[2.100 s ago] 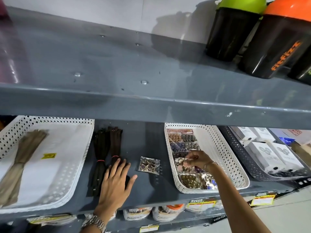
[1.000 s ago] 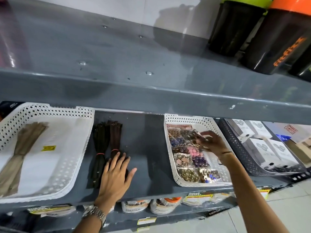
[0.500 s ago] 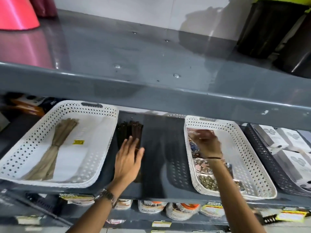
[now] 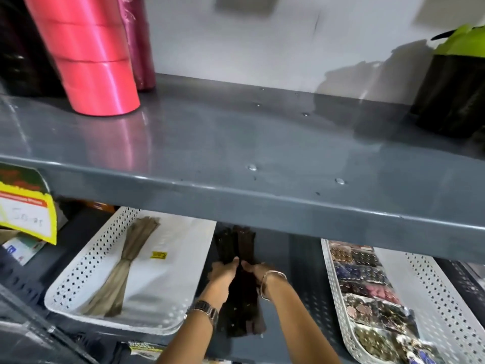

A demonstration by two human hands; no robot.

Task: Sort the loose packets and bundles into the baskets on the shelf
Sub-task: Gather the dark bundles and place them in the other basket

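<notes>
Both hands meet on the dark brown bundles [image 4: 242, 292] lying on the grey shelf [image 4: 301, 279] between the two white baskets. The left hand [image 4: 222, 271] and right hand [image 4: 253, 269] close on them from either side, fingertips nearly touching. The left basket [image 4: 86, 274] holds a tan bundle [image 4: 126, 264] and a small yellow label [image 4: 158, 255], its print unreadable. The right basket [image 4: 430, 290] holds button packets [image 4: 364, 285]. A yellow price tag [image 4: 26, 211] hangs at far left, its handwriting too blurred to read.
</notes>
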